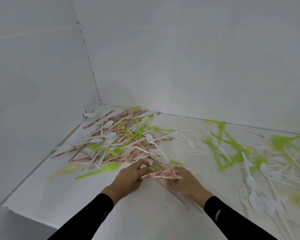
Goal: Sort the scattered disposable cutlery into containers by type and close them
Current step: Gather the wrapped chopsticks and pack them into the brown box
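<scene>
**Black-sleeved hands grip a bundle of wrapped chopsticks [160,175] on the white counter [59,193]**

Nearest the camera, two black sleeves reach in from the bottom edge. The left hand [128,177] has its fingers curled round the left end of the bundle. The right hand [187,185] grips the right end, its fingers tucked under the red-and-white paper wrappers. The bundle lies crosswise between them, just above the counter.

At far left, a green spoon [100,170] lies just beside the left hand. Behind it, a mixed pile [118,141] fills the corner where the two white walls [180,58] meet. In the pile, more wrapped chopsticks are crossed with white spoons and green forks and spoons. A white spoon [149,138] sits on the pile's right edge.

Further right, apart from the pile, green cutlery [232,149] is strewn over the counter. White spoons and forks [255,200] spread toward the right edge; this part is blurred.
</scene>
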Tool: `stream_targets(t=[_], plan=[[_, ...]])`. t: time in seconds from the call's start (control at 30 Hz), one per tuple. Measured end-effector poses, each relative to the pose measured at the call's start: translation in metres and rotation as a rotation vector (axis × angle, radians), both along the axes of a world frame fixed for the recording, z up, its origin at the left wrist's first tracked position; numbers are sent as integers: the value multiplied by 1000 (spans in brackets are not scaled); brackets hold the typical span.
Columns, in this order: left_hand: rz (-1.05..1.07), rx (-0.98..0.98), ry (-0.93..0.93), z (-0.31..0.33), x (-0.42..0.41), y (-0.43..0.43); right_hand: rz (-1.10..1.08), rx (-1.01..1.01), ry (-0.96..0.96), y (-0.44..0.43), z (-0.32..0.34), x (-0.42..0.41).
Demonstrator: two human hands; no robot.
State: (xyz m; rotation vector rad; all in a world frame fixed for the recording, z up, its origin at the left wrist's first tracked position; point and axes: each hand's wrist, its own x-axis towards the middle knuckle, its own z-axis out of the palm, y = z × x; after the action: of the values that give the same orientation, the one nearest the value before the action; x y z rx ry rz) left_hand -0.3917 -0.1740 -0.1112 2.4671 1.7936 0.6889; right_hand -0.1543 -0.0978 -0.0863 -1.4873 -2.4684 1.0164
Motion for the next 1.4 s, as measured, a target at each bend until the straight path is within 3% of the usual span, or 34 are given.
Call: stream_targets(t=[0.1, 0.3, 0.57, 0.83, 1.07, 1.2, 1.4], plan=[[92, 3, 81, -8, 1, 3, -69, -28, 70, -5, 2, -1], [198, 10, 45, -14, -5, 0, -107, -45, -43, 0, 5, 15], [82, 35, 63, -14, -28, -28, -222, -4, -10, 19, 15, 39], [-80, 79, -38, 5, -3, -27, 2, 39, -77, 12, 13, 33], [-186, 63, -8, 9, 31, -15, 23, 166, -180, 13, 8, 36], [-362, 10, 99, 1, 56, -15, -66, 100, -70, 19, 15, 45], [-373, -24, 202, -8, 82, -3, -128, 18, 141, 25, 34, 47]])
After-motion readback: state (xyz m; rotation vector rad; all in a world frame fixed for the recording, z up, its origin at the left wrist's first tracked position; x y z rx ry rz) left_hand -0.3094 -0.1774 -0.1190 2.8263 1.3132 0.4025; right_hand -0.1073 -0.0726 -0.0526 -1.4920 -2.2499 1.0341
